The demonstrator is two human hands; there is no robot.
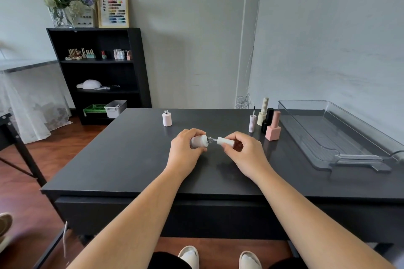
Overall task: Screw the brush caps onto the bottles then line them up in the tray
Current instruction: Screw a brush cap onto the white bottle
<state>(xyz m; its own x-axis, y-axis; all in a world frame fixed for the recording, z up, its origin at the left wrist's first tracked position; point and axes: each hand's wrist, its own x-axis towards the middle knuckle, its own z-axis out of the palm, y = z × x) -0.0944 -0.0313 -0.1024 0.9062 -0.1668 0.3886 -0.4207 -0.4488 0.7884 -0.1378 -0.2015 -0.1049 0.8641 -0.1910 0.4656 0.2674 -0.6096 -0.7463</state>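
My left hand [185, 150] grips a small white bottle [200, 141] lying sideways, its silver neck pointing right. My right hand [242, 152] holds a white brush cap [225, 141] level with that neck, the brush stem just entering the opening. Both hover over the middle of the black table [131, 159]. An uncapped pale pink bottle [167, 118] stands at the far edge. A loose lilac brush cap [252, 122] stands upside down, brush up, beside a capped cream bottle [263, 112], a black bottle [267, 120] and a pink square bottle [273, 130]. The clear tray [384, 148] lies at the right.
A black shelf unit [140, 67] with small bottles, a white lamp and bins stands behind the table on the left. A vase of flowers [63, 4] and framed colour charts sit on top. A black stand's leg [24, 148] is at the left.
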